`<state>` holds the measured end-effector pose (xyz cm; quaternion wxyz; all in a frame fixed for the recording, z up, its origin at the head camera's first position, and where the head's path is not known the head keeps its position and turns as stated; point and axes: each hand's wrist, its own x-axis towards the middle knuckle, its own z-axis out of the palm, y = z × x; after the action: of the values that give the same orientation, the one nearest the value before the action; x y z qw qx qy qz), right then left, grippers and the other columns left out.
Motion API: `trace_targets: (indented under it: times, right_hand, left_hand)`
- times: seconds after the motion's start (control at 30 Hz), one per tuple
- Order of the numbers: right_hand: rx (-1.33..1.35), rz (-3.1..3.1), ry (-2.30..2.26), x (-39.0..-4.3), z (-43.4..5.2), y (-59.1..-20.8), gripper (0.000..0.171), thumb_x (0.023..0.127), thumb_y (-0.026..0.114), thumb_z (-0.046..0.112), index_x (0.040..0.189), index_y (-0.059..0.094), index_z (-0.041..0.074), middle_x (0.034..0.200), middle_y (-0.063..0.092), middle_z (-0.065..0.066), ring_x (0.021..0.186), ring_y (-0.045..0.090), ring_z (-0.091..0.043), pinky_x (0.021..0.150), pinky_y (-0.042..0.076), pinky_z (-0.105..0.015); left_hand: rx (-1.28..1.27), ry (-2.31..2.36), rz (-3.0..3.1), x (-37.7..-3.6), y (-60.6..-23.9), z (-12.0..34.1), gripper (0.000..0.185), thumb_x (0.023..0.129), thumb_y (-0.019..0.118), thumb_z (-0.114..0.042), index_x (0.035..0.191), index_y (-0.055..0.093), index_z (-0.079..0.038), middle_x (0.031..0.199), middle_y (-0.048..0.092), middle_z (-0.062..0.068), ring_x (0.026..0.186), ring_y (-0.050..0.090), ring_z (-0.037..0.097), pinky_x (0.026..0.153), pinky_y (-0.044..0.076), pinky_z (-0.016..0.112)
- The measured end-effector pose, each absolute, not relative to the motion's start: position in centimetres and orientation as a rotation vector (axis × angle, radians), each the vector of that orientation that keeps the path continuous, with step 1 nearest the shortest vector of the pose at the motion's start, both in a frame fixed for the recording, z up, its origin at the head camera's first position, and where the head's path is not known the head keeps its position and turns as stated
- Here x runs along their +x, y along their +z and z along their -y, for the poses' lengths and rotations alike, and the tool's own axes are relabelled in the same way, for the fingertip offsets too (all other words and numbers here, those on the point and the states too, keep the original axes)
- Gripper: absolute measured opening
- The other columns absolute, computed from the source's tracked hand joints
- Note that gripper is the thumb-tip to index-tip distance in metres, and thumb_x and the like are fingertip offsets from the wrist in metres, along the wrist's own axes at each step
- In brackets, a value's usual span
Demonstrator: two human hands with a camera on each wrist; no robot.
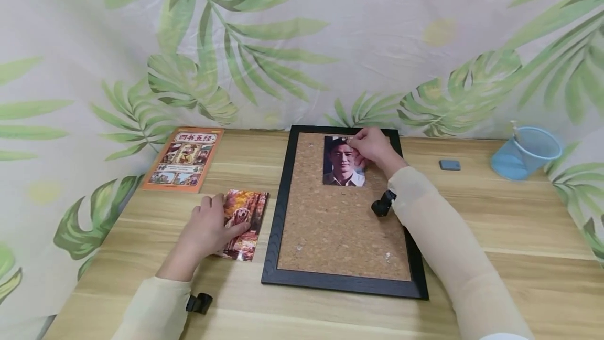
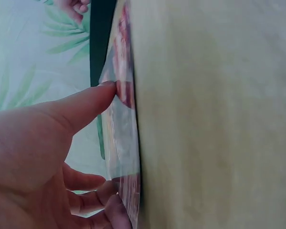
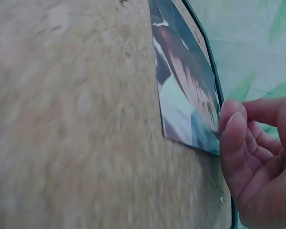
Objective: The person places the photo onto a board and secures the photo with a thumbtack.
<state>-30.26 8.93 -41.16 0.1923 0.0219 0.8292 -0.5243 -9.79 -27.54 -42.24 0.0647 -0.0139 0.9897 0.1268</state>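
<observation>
On the bench's middle, the right hand pinches a portrait photo atop the cork board; the left hand presses flat on a dog photo beside the board's left edge, a booklet behind, a blue cup far right.

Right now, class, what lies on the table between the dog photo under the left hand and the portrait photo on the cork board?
In the head view, the board's black frame and bare cork lie between the dog photo and the portrait photo.

We are seeing the portrait photo lying on the cork board — dog photo left, booklet behind it, cup far right.
</observation>
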Motion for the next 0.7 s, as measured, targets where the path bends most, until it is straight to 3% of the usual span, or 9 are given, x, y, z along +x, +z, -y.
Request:
trace_targets:
  times: [0.2,0.4,0.6,0.7]
  right_hand:
    - [0.003,-2.341,-1.466,-29.5,-9.6,-40.6,0.023,0.094,0.059,0.02,0.102,0.052,-0.001,0.071,0.063,-0.016,0.047,0.059,-0.019,0.05,0.053,-0.039]
    - [-0.122,-2.4,-1.382,-28.0,-10.8,-39.6,0.026,0.095,0.057,0.022,0.105,0.055,-0.002,0.071,0.063,-0.017,0.049,0.059,-0.021,0.056,0.054,-0.048]
    - [-0.202,-2.384,-1.378,-26.1,-12.5,-39.2,0.024,0.096,0.055,0.02,0.101,0.055,-0.004,0.07,0.062,-0.019,0.049,0.058,-0.023,0.05,0.052,-0.042]
    - [-0.23,-2.379,-1.367,-25.2,-13.5,-39.1,0.024,0.097,0.054,0.02,0.102,0.054,-0.004,0.071,0.061,-0.018,0.05,0.058,-0.022,0.048,0.051,-0.04]
  left_hand:
    - [-0.07,0.557,-2.94,-10.0,-42.1,28.4,0.093,0.083,0.069,-0.048,0.14,0.029,0.013,0.12,0.042,0.031,0.104,0.052,0.047,0.09,0.044,0.058]
    - [-0.09,0.635,-2.91,-10.1,-42.0,28.9,0.086,0.084,0.071,-0.037,0.14,0.029,0.013,0.123,0.042,0.031,0.109,0.05,0.047,0.095,0.041,0.058]
    - [-0.046,0.68,-2.917,-10.2,-42.2,29.2,0.09,0.084,0.072,-0.033,0.145,0.021,0.009,0.128,0.043,0.034,0.114,0.047,0.049,0.095,0.04,0.059]
    - [-0.02,0.738,-2.926,-10.2,-42.2,29.3,0.085,0.084,0.073,-0.029,0.145,0.024,0.003,0.126,0.048,0.03,0.114,0.049,0.046,0.094,0.041,0.058]
